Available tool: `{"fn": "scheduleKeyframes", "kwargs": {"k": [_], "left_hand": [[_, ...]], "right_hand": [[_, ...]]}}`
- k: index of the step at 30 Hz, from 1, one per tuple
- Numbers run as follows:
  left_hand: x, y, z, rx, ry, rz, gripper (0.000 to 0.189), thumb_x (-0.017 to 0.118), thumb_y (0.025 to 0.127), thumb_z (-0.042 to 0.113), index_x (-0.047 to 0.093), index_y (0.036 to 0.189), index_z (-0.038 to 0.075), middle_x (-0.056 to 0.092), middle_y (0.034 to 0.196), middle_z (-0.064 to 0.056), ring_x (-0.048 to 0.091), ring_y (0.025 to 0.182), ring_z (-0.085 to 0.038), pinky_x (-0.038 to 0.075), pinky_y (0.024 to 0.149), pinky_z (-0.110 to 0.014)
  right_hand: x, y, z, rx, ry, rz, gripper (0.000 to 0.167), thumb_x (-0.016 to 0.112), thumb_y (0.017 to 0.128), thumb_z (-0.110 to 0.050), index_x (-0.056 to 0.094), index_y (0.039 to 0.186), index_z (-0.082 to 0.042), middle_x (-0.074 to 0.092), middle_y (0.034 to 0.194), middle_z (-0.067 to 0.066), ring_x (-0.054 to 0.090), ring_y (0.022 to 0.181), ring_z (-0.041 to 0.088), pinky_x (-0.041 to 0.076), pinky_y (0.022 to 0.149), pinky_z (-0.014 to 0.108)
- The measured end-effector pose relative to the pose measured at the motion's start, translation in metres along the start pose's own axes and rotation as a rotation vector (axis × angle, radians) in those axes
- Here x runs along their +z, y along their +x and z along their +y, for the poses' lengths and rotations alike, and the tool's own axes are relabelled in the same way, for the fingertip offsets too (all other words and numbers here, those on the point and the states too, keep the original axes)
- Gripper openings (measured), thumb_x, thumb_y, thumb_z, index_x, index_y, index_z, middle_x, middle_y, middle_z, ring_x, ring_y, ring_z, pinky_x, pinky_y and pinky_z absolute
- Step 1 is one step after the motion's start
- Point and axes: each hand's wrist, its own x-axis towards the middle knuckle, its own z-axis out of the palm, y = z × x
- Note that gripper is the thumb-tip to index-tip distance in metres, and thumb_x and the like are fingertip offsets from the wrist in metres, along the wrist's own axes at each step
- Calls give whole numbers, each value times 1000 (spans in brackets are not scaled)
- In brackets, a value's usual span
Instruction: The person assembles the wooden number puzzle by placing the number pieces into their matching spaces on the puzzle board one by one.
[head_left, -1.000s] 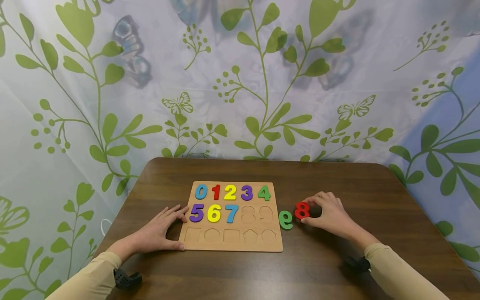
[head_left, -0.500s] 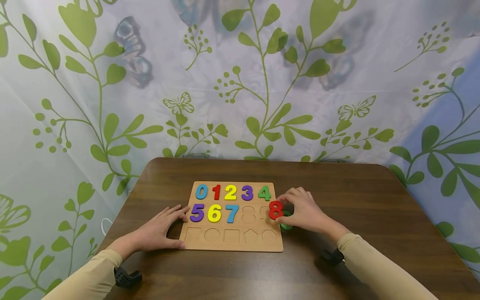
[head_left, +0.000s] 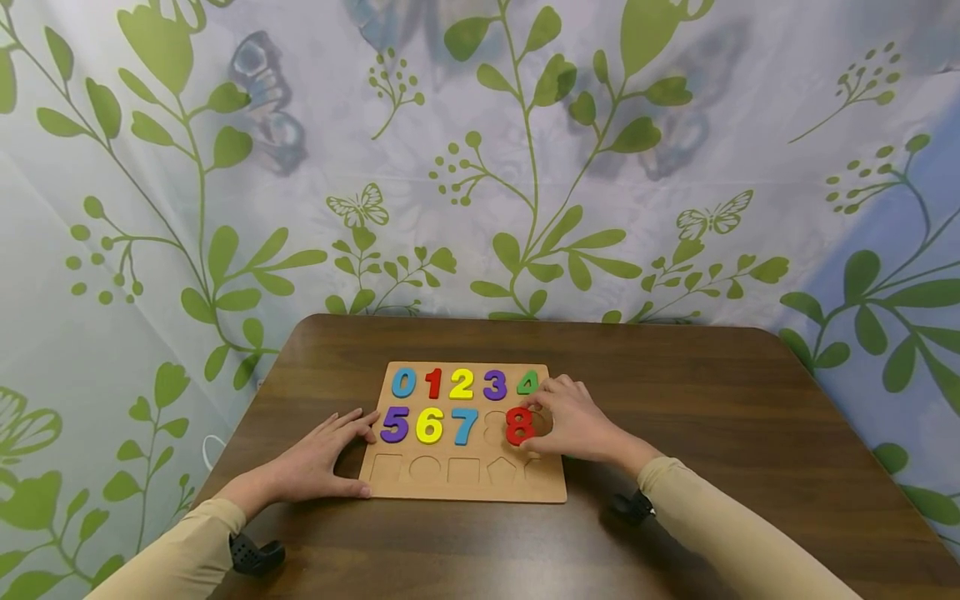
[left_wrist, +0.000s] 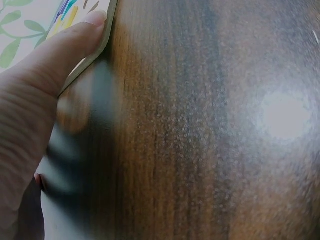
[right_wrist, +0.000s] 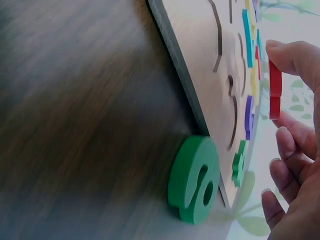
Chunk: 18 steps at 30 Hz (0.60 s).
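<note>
My right hand pinches a red number 8 between thumb and fingers, over the right part of the wooden number puzzle board. In the right wrist view the red piece appears edge-on, raised off the board. Part of the 8-shaped recess shows just left of the piece. My left hand rests at the board's left side with its fingers extended. The left wrist view has its thumb lying on the board's corner. A green number 9 lies beside the board, mostly hidden in the head view by my right hand.
Coloured numbers 0 to 7, such as the yellow 6 and blue 7, sit in the board's two upper rows. Shape recesses, including a circle, line the front row. A brown wooden table carries everything, before a leaf-patterned curtain.
My right hand has carried the red 8 leftward from the table, past the green 9, to over the board's second row. My left hand has stayed in place.
</note>
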Motion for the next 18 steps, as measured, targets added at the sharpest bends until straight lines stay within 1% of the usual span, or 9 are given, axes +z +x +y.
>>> {"fn": "scheduleKeyframes", "kwargs": {"k": [3, 8, 10, 14, 18], "left_hand": [[1, 0, -1, 1, 1, 6, 67, 75, 77, 71, 54, 122, 27, 34, 165, -3, 22, 152, -40, 10, 120, -65], [1, -1, -1, 18, -10, 18, 66, 77, 77, 70, 55, 122, 25, 35, 164, -4, 23, 152, -41, 11, 120, -66], [1, -1, -1, 19, -12, 18, 67, 77, 77, 70, 55, 122, 25, 35, 164, -4, 23, 152, -41, 11, 120, -66], [2, -1, -2, 6, -14, 12, 67, 76, 77, 71, 54, 122, 26, 34, 165, -2, 22, 153, -39, 9, 121, -64], [2, -1, -2, 9, -16, 18, 66, 76, 77, 71, 54, 122, 27, 35, 164, -3, 22, 152, -40, 9, 121, -65]], "right_hand": [[4, 4, -4, -6, -17, -11, 57, 87, 70, -56, 73, 114, -23, 59, 103, -9, 41, 100, 14, 34, 87, 40], [9, 11, -11, -20, -54, -21, 52, 86, 71, -52, 74, 111, -22, 58, 107, -9, 44, 104, 16, 35, 88, 40], [11, 13, -14, -25, -57, -28, 51, 86, 71, -52, 74, 111, -23, 57, 105, -9, 44, 104, 16, 35, 88, 40], [15, 17, -16, -35, -55, -36, 50, 87, 71, -52, 74, 110, -23, 55, 99, -11, 44, 99, 16, 36, 86, 40], [18, 20, -16, -33, -79, -40, 53, 87, 71, -55, 74, 112, -23, 55, 100, -12, 44, 98, 15, 36, 86, 39]]}}
